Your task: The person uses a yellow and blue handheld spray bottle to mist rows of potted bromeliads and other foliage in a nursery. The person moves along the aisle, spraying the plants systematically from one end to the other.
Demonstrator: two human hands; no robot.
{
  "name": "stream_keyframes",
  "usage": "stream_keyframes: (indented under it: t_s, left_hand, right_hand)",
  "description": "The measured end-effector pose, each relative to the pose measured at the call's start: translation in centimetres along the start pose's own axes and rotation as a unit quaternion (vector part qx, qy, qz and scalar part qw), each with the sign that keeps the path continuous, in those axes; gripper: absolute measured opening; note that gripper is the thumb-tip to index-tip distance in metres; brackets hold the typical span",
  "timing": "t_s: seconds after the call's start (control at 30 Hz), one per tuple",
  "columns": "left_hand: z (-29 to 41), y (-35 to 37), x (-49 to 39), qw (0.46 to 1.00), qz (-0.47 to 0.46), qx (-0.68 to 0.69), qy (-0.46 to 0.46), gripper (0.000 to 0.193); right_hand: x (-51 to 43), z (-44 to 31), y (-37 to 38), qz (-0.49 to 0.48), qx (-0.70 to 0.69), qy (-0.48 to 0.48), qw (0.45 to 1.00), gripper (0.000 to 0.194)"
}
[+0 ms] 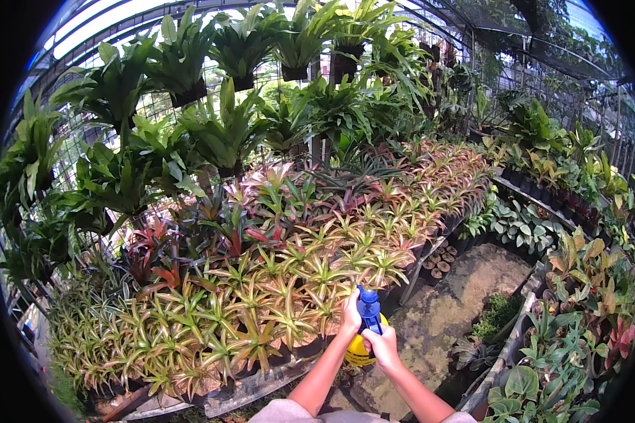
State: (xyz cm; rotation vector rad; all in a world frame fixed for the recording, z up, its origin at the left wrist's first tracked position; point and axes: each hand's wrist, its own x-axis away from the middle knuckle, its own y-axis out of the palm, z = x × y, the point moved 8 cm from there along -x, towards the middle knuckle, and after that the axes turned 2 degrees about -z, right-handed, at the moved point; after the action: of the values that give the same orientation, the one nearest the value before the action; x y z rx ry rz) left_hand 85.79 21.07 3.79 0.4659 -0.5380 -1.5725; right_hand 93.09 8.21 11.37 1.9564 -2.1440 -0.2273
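A pump sprayer with a yellow tank (359,353) and a blue pump head (369,306) is held out before me, over the edge between the plant bench and the path. My right hand (382,345) grips its blue handle, thumb uppermost. On the other side, my left hand (351,313) is closed against the blue head near the nozzle; its fingers are partly hidden. Just beyond the sprayer are potted bromeliads (323,275) with yellow-green striped leaves, packed in rows on the bench. Redder bromeliads (151,238) stand behind them.
Bird's-nest ferns (222,132) in black pots hang on a wire mesh wall at the back and left. A mossy concrete path (439,322) runs along the bench's right side. Small pots (438,264) stand beneath the bench. More leafy plants (561,328) line the right.
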Motion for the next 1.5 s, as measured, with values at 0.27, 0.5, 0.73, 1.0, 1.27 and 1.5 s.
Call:
stream_keyframes:
  t_s: [0.27, 0.5, 0.73, 1.0, 1.27, 1.5]
  left_hand:
    - [8.0, -9.0, -4.2, 0.993, 0.092, 0.024, 0.065, 0.034]
    - [17.4, -19.4, -1.9, 0.961, 0.199, -0.058, 0.184, 0.037]
    - [20.4, -23.7, 0.6, 0.929, 0.278, -0.085, 0.229, 0.033]
    - [16.5, -20.0, -3.4, 0.951, 0.244, -0.026, 0.188, 0.036]
    - [8.6, -11.1, -11.1, 0.972, 0.180, -0.051, 0.140, 0.033]
    - [5.6, 0.6, -12.3, 0.994, 0.070, 0.050, 0.067, 0.036]
  right_hand:
    - [-5.9, 0.8, 9.9, -0.120, 0.015, 0.035, 0.992, 0.012]
    - [-7.0, 3.7, 20.2, -0.242, 0.000, 0.073, 0.968, 0.011]
    - [-7.2, 6.3, 24.0, -0.313, -0.009, 0.106, 0.944, 0.011]
    - [-10.0, 4.4, 19.5, -0.289, 0.003, 0.119, 0.950, 0.012]
    - [-13.6, -0.5, 9.9, -0.204, 0.000, 0.103, 0.973, 0.010]
    - [-15.8, -3.2, 2.1, -0.141, 0.027, 0.080, 0.986, 0.012]
